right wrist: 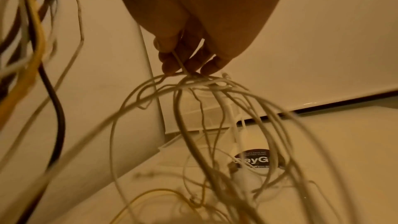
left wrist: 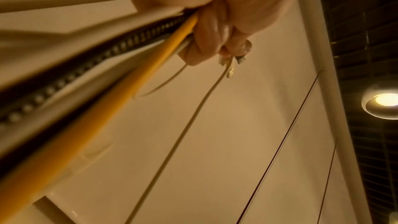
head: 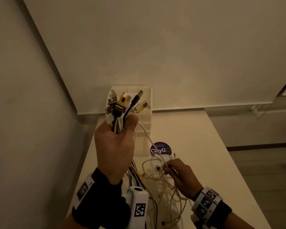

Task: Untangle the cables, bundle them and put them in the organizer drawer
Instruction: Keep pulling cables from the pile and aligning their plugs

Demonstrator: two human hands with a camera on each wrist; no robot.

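A plain pale wall and a white table (head: 196,138) fill the view; the light is dim and yellowish. At the far edge of the table stands the white organizer (head: 147,116), and its drawers look closed, so nothing is stored yet. In front of it lies a round purple sticker (head: 160,149).

The cables (head: 157,177) are the task's thing: their plug ends stand up from the left hand (head: 116,142), and the rest hangs down to a loose tangle on the table.

The risk, I think, is in this tangle. If the right hand (head: 182,176) pulls one thin wire hard while loops cross it, a knot may tighten. If the left grip becomes loose, the gathered plugs (head: 124,101) may slip and mix again.

The left hand is clenched around the bunch, thumb pressed on it. The right hand pinches thin white wires (right wrist: 193,81) with its fingertips (right wrist: 170,67), just above the table.
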